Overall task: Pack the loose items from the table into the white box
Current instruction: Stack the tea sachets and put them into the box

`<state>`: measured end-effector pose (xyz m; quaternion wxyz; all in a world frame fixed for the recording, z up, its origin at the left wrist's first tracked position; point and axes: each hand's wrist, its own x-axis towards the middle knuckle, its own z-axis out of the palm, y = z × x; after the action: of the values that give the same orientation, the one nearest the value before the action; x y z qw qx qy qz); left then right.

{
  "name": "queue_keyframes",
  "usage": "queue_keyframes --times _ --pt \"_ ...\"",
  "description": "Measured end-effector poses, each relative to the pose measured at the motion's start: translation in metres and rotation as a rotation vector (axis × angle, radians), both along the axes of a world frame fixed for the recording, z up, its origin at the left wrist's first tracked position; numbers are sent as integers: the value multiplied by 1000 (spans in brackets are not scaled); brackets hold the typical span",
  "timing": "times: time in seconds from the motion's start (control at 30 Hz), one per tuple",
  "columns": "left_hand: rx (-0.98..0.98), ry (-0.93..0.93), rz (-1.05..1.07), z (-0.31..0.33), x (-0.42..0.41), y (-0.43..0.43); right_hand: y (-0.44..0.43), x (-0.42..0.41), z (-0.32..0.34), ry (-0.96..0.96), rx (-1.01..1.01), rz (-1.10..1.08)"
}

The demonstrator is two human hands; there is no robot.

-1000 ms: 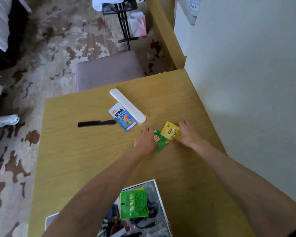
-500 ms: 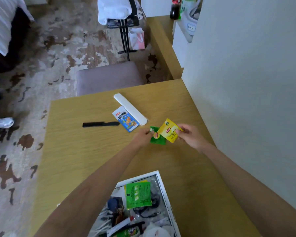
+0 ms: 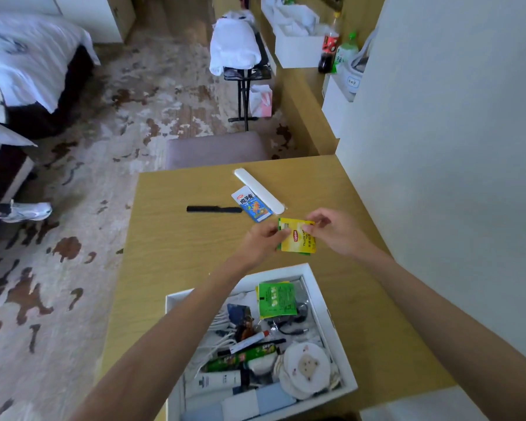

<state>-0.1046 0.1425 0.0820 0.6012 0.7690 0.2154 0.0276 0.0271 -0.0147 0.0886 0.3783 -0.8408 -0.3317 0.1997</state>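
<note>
Above the wooden table, both my hands hold two stacked tea packets: a yellow tea packet in front and a green packet behind it, only its edges showing. My left hand pinches their left edge and my right hand pinches the top right. The white box stands open at the near edge, filled with several items, a green sachet on top. Still lying on the table are a blue snack packet, a white case and a black comb.
A white wall runs along the table's right side. A grey stool is tucked at the far edge. Patterned carpet, a bed and a folding rack with white towels lie beyond.
The two tea packets were on the table under my hands; they have been lifted and stacked, yellow over green, and drawn slightly nearer to the box. The camera tilted up.
</note>
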Motion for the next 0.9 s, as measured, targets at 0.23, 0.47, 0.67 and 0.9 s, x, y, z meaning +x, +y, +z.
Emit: queue_keyframes --times 0.23,0.47,0.67,0.9 --pt "-20 -33 -3 0 -69 -1 -6 -85 31 -356 -128 382" --pt "-129 163 -28 -30 -104 -10 -10 -120 3 -531 -337 575" --pt "-91 282 -18 -44 -105 -19 -11 -121 -17 -619 -391 604" --pt "490 381 -59 -54 -108 -20 -7 -116 -28 -788 -495 697"
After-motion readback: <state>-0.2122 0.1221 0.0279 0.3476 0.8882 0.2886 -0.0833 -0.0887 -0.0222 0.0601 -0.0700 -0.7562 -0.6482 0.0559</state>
